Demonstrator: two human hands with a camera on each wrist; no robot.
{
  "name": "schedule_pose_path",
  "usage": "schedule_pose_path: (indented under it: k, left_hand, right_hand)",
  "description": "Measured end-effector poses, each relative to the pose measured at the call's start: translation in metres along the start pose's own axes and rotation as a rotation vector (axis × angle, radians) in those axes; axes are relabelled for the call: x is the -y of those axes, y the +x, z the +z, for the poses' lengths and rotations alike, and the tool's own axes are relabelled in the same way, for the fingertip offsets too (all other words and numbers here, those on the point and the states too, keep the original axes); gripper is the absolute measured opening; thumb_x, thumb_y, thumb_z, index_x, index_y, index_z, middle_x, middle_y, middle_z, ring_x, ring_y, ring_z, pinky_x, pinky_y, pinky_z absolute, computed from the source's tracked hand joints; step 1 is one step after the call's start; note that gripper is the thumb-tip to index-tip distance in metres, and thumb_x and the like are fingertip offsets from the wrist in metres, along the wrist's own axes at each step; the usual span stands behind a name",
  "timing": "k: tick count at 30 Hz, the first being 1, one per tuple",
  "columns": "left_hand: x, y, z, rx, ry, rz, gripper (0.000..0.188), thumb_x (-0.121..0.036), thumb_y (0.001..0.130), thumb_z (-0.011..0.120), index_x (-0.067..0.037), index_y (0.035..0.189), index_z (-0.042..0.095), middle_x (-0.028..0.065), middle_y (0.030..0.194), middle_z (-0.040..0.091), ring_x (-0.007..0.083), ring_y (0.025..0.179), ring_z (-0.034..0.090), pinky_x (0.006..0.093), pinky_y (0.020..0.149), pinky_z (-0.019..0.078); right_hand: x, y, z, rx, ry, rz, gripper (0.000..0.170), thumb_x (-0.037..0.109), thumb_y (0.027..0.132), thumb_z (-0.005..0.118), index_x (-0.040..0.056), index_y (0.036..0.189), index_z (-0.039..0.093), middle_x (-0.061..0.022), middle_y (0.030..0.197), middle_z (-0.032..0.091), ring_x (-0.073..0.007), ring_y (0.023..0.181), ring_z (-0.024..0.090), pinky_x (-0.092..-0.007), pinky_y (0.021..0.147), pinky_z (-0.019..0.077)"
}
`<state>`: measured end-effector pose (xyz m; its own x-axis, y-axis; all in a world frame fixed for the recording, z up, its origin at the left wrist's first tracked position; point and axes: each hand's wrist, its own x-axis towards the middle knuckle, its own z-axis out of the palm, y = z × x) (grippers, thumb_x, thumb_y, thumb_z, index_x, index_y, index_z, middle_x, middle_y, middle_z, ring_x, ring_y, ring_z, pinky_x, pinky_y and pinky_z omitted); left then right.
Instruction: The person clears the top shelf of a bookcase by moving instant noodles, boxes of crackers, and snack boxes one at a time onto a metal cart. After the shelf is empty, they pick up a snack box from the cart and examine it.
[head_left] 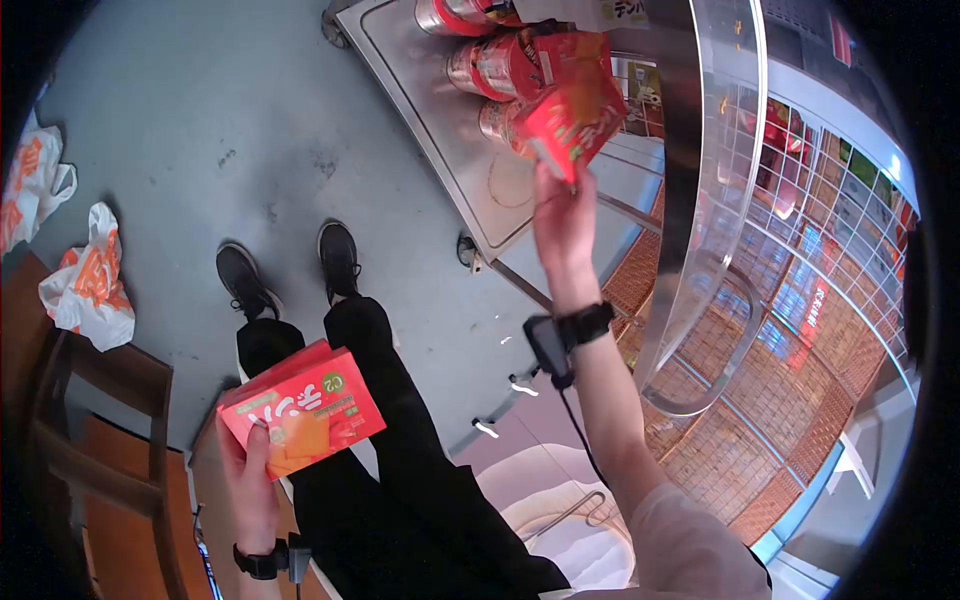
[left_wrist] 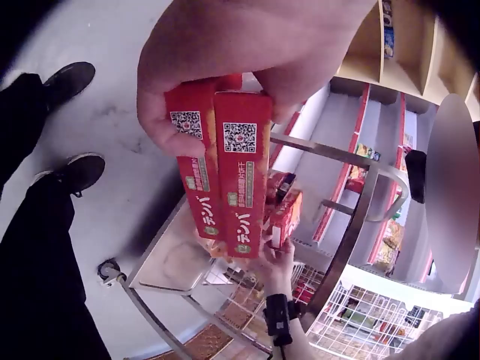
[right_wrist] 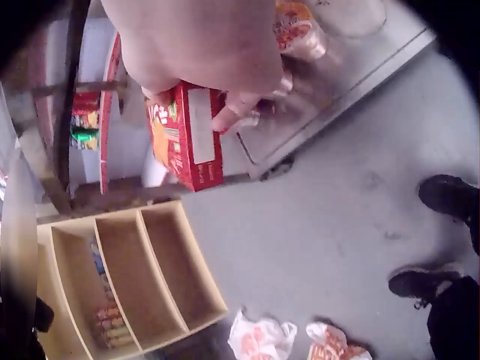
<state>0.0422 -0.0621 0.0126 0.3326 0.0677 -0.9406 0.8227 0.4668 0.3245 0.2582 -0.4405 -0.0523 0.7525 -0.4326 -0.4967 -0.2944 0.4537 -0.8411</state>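
My left hand [head_left: 250, 470] grips two red biscuit boxes [head_left: 305, 415] side by side, its thumb over the front one. In the left wrist view their narrow sides with QR codes [left_wrist: 240, 138] face the camera. My right hand [head_left: 566, 220] holds another red biscuit box [head_left: 572, 120] by its near end, over the metal cart [head_left: 465, 185]. Seen from the right wrist, fingers wrap that box [right_wrist: 184, 139] and its side with a white panel shows. Red instant-noodle tubs [head_left: 490, 65] lie or stand on the cart beside it.
The cart's metal handle [head_left: 735, 340] rises on the right, with white wire baskets [head_left: 800, 180] beyond. White-and-orange plastic bags [head_left: 95, 280] lie on the floor at left, near a wooden frame [head_left: 110, 400]. A wooden shelf unit [right_wrist: 135, 277] shows in the right wrist view.
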Motion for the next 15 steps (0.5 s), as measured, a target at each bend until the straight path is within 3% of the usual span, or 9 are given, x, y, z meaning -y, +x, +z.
schedule_pose_path:
  k: [2, 4, 7, 9, 11, 12, 15]
  left_hand:
    - [-0.001, -0.004, 0.001, -0.026, 0.02, -0.019, 0.06, -0.022, 0.093, 0.058, -0.007, 0.143, 0.027, 0.0109, 0.132, 0.046, 0.017, 0.119, 0.048, 0.0327, 0.099, 0.042]
    - [-0.001, -0.006, 0.005, -0.024, 0.039, 0.022, 0.055, -0.021, 0.094, 0.056, -0.005, 0.14, 0.032, 0.0097, 0.131, 0.048, 0.0168, 0.118, 0.048, 0.0321, 0.1, 0.0397]
    - [-0.001, -0.008, 0.005, -0.004, 0.072, 0.053, 0.05, -0.02, 0.094, 0.056, -0.003, 0.137, 0.038, 0.0082, 0.13, 0.05, 0.0166, 0.118, 0.048, 0.0312, 0.102, 0.0364]
    - [0.001, -0.008, 0.005, 0.021, 0.08, 0.014, 0.058, -0.02, 0.093, 0.058, -0.007, 0.141, 0.029, 0.0104, 0.131, 0.048, 0.016, 0.118, 0.049, 0.0318, 0.099, 0.0424]
    - [0.007, -0.009, 0.005, 0.007, 0.053, 0.021, 0.055, -0.017, 0.093, 0.057, -0.006, 0.14, 0.031, 0.0104, 0.13, 0.048, 0.0162, 0.118, 0.049, 0.0323, 0.099, 0.0417]
    - [0.007, -0.009, 0.006, 0.032, 0.042, 0.035, 0.054, -0.016, 0.093, 0.057, -0.006, 0.139, 0.031, 0.0105, 0.13, 0.048, 0.0166, 0.118, 0.049, 0.0325, 0.1, 0.0413]
    - [0.011, -0.011, 0.007, 0.039, 0.031, 0.066, 0.052, -0.014, 0.092, 0.058, -0.004, 0.137, 0.033, 0.0107, 0.13, 0.048, 0.0174, 0.118, 0.049, 0.0329, 0.101, 0.0406]
  right_hand:
    - [0.002, 0.038, -0.006, -0.028, 0.067, -0.042, 0.03, 0.018, 0.096, 0.05, 0.0004, 0.121, 0.049, -0.0093, 0.12, 0.057, -0.0207, 0.11, 0.056, -0.0317, 0.1, 0.0464]
    - [0.0, 0.069, -0.005, -0.132, 0.042, -0.187, 0.035, 0.024, 0.095, 0.053, -0.0002, 0.121, 0.051, -0.0103, 0.117, 0.057, -0.0182, 0.1, 0.059, -0.0294, 0.092, 0.0506]
    - [-0.003, 0.111, -0.007, -0.132, 0.033, -0.148, 0.034, 0.024, 0.095, 0.055, 0.0009, 0.12, 0.052, -0.0078, 0.112, 0.059, -0.0168, 0.097, 0.059, -0.026, 0.091, 0.0509]
    - [-0.007, 0.127, -0.005, -0.173, 0.028, -0.139, 0.031, 0.024, 0.096, 0.053, 0.0023, 0.117, 0.053, -0.0073, 0.109, 0.06, -0.0168, 0.098, 0.059, -0.0271, 0.092, 0.0514]
    - [-0.014, 0.167, -0.024, -0.215, 0.019, -0.127, 0.027, 0.024, 0.097, 0.051, 0.0037, 0.115, 0.054, -0.0067, 0.107, 0.061, -0.0168, 0.099, 0.059, -0.0283, 0.092, 0.0519]
    - [-0.026, 0.208, -0.065, -0.094, -0.147, -0.239, 0.027, 0.024, 0.097, 0.052, 0.0039, 0.115, 0.055, -0.0069, 0.106, 0.061, -0.017, 0.099, 0.059, -0.027, 0.09, 0.053]
    - [-0.033, 0.245, -0.089, 0.037, -0.336, -0.345, 0.027, 0.025, 0.096, 0.052, 0.0036, 0.114, 0.055, -0.0071, 0.107, 0.062, -0.018, 0.098, 0.06, -0.0251, 0.086, 0.0553]
